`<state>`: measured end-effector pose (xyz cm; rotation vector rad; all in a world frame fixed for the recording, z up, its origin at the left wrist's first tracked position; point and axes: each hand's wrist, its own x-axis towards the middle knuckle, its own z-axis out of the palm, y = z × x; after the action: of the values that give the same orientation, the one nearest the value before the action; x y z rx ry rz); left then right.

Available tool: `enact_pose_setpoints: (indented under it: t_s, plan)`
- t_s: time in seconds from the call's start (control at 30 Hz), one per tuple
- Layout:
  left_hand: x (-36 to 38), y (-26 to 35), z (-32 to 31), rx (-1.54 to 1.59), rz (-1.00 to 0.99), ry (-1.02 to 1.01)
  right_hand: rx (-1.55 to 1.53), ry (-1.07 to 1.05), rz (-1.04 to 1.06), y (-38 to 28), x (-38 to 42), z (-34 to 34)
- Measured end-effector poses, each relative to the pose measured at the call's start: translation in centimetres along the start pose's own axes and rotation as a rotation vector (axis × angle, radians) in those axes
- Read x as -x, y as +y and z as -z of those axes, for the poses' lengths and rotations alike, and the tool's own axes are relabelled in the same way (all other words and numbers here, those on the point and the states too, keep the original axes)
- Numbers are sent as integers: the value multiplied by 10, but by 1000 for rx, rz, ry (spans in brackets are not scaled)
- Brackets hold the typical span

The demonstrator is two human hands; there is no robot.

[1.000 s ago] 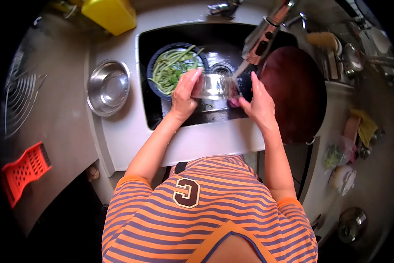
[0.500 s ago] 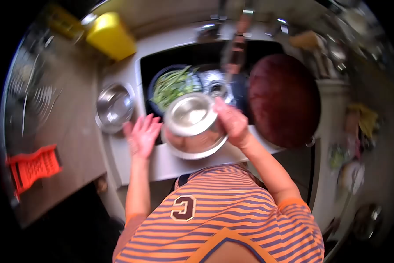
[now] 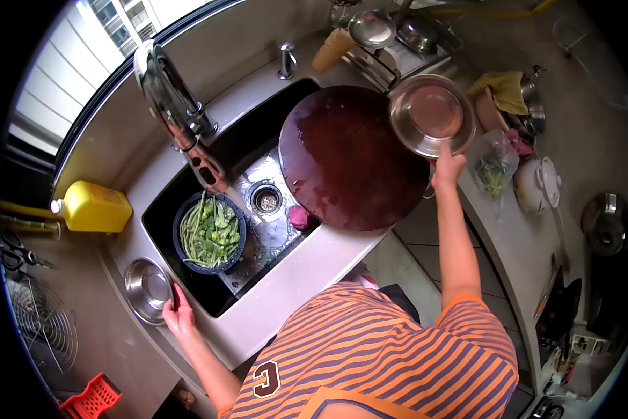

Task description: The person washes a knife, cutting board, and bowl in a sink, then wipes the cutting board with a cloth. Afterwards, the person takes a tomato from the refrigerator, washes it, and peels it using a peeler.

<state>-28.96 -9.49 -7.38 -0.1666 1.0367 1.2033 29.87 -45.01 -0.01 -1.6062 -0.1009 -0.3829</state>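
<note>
My right hand (image 3: 446,169) grips the near edge of a shiny metal basin (image 3: 408,129), held out to the right beside the round reddish-brown cutting board (image 3: 349,153). On the left, my left hand (image 3: 179,315) has its fingers and thumb on the near right rim of a metal bowl (image 3: 144,288), which rests on the counter beside the sink. Inside the dark sink (image 3: 234,307) stands a dark speckled pot (image 3: 242,244) filled with green beans and cut green vegetables (image 3: 213,234).
The cutting board covers the sink's right part. A tap (image 3: 178,119) reaches over the sink; a pink cloth (image 3: 299,217) lies near the drain (image 3: 266,200). A yellow jug (image 3: 97,207) stands left. On the right are a bagged green vegetable (image 3: 492,174) and a white lidded pot (image 3: 534,185).
The basin has moved from above the sink's front edge to the right, beside the board. My left hand has gone from open in the air to the bowl's rim. The view has turned.
</note>
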Motion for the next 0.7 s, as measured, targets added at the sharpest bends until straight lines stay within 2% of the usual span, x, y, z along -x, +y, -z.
enact_pose_setpoints:
  t_s: [0.03,0.07,0.13,0.17,0.23,0.33,0.43,0.53,0.57,0.6,0.63,0.67,0.7]
  plan:
    - [-4,-3,4,5,4,14,-55,27,-254,3,-13,8]
    - [-7,-6,8,-41,51,-58,-113,53,-504,6,-27,14]
    - [-14,-19,11,-139,160,-134,-276,59,-648,31,-56,24]
    - [-8,-34,12,-224,102,-140,-358,37,-708,43,-71,28]
    - [6,-59,4,-382,139,-100,-456,44,-826,78,-102,31]
    - [26,-95,-7,-600,183,-135,-647,125,-957,98,-125,27]
    - [35,-124,-16,-775,285,-152,-693,148,-945,125,-139,19]
    - [22,-145,-13,-822,419,-247,-643,131,-894,134,-142,19]
    - [31,-157,-23,-759,394,-245,-606,106,-877,133,-141,16]
    - [47,-172,-36,-694,362,-229,-646,81,-858,133,-139,18]
    - [56,-182,-44,-665,369,-222,-799,27,-964,144,-147,24]
    - [64,-188,-53,-634,368,-210,-822,48,-1045,126,-137,24]
    - [79,-192,-67,-675,353,-169,-746,65,-1023,92,-115,13]
